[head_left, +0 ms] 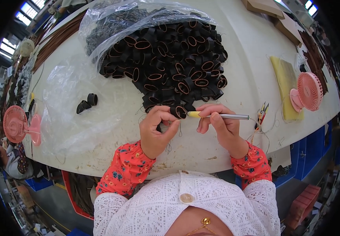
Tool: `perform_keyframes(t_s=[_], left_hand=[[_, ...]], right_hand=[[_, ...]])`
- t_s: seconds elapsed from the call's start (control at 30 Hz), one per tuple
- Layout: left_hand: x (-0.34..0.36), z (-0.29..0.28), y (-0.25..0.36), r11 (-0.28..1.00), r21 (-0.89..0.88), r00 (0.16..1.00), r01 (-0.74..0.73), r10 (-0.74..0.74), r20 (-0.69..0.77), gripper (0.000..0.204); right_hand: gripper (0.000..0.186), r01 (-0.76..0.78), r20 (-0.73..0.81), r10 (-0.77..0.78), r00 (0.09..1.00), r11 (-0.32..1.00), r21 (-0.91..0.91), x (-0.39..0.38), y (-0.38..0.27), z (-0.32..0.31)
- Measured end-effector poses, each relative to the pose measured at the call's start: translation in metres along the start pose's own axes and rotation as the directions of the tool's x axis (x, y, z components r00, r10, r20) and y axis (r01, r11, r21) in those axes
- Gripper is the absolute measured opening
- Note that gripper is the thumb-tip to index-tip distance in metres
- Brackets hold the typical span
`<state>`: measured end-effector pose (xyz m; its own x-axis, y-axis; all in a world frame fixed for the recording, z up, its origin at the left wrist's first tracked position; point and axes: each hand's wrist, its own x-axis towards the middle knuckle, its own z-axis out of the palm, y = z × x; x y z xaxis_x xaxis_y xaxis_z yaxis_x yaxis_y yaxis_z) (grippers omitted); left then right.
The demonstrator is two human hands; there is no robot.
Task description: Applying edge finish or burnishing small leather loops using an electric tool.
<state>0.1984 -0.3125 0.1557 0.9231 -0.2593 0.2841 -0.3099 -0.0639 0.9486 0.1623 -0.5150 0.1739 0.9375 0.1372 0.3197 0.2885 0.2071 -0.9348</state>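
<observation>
My left hand (pixel 156 126) pinches a small black loop (pixel 178 111), a short band with a brown inner edge, near the table's front. From the right, my right hand (pixel 221 125) grips a pen-like tool (pixel 232 116) with a silver barrel and a yellow part at the fingers. The tool lies level and points left toward the loop; whether its tip touches is hidden by the fingers. Just beyond both hands is a large heap of similar black loops (pixel 170 63), partly inside a clear plastic bag (pixel 111 23). Loose threads hang below the held loop.
Two separate black loops (pixel 87 103) lie on a clear plastic sheet (pixel 69 129) at left. Pink fans stand at the left (pixel 16 124) and right (pixel 309 91). A yellow pad (pixel 285 84), several slim tools (pixel 262 115) and a cord lie on the right. Brown strips (pixel 60 35) are at far left.
</observation>
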Motion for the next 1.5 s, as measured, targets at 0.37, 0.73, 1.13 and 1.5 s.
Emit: perform_keyframes(t_s=[0.37,0.73,1.13,1.5], left_hand=[[-0.001,-0.001,0.001,0.998,0.039,0.996,-0.058,0.056,0.063,0.012],[0.002,-0.002,0.000,0.518,0.398,0.652,-0.757,0.642,0.404,0.021],[0.002,-0.002,0.005,0.959,0.165,0.973,-0.231,0.229,0.031,0.021],[-0.002,-0.001,-0.004,0.977,-0.174,0.964,0.126,-0.079,0.254,0.014]], right_hand=[[0.027,0.049,-0.003,-0.048,0.999,0.999,0.014,0.001,0.000,-0.001],[0.014,-0.303,-0.050,0.300,0.953,0.947,-0.105,0.004,-0.003,0.009],[0.012,-0.032,-0.147,0.000,0.989,0.976,-0.213,0.004,0.010,0.005],[0.015,0.062,0.046,-0.053,0.998,0.972,-0.226,0.001,0.007,0.006]])
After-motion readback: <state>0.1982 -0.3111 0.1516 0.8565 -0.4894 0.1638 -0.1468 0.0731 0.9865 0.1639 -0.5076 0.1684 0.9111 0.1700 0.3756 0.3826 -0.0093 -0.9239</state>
